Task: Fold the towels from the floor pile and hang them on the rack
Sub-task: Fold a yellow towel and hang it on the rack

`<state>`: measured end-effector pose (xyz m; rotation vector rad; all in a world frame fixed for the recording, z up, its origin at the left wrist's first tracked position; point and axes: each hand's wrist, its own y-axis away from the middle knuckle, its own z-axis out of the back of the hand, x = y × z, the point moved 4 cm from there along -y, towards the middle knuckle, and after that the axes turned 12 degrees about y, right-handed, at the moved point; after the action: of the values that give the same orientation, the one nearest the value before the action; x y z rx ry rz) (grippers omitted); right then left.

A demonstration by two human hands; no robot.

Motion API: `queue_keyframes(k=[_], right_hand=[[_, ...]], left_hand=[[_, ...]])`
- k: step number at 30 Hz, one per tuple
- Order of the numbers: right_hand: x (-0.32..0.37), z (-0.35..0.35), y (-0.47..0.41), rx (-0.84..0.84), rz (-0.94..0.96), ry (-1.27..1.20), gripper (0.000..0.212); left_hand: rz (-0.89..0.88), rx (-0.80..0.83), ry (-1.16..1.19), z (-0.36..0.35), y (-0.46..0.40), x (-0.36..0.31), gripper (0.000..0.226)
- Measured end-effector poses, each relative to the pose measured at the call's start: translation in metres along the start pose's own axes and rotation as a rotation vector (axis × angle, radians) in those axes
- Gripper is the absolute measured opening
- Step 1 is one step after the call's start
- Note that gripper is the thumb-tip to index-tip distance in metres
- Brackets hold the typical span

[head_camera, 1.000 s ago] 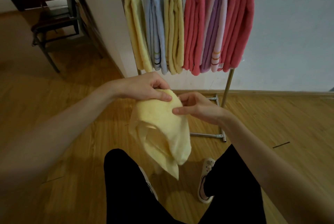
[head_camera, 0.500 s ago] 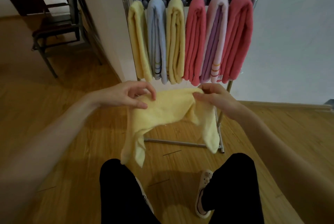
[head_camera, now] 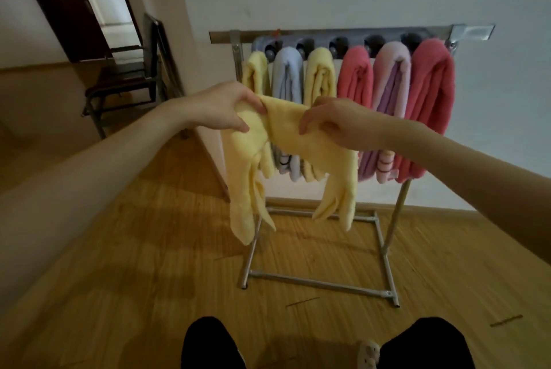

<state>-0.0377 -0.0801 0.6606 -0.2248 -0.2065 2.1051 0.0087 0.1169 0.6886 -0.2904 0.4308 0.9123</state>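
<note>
The held yellow towel (head_camera: pixel 301 142) and both forearms cover the lower halves of several hung towels on the rack (head_camera: pixel 328 36), so their hems cannot be read. The left hand (head_camera: pixel 220 107) hides its own fingertips in the cloth. The picture's bottom edge cuts off the legs and a shoe (head_camera: pixel 368 353).

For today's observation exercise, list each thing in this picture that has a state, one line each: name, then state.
left hand: pinches the yellow towel
right hand: grips the yellow towel
yellow towel: held up, stretched between the hands, ends hanging, not yet hung
rack: upright, six folded towels hung on it
chair: standing by the doorway
door: open
</note>
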Motion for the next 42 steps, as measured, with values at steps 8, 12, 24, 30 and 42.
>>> queue_keyframes(k=[8,12,24,30,42], right_hand=[[-0.031,0.043,-0.101,-0.265,-0.233,-0.024,0.053],[-0.040,0.048,-0.142,-0.375,-0.361,-0.157,0.047],[-0.033,-0.024,-0.196,-0.528,-0.610,0.024,0.026],[-0.023,-0.060,-0.206,-0.569,-0.557,0.353,0.044],[-0.035,-0.112,-0.185,-0.396,-0.401,0.364,0.044]], left_hand=[[-0.139,-0.409,-0.204,0.080,-0.056,0.027,0.050],[-0.148,-0.384,-0.246,0.103,-0.087,0.049,0.059],[-0.315,-0.509,-0.429,0.077,-0.162,0.114,0.057],[-0.296,-0.684,-0.468,0.065,-0.178,0.112,0.041],[-0.409,-0.677,-0.373,0.004,-0.162,0.143,0.038]])
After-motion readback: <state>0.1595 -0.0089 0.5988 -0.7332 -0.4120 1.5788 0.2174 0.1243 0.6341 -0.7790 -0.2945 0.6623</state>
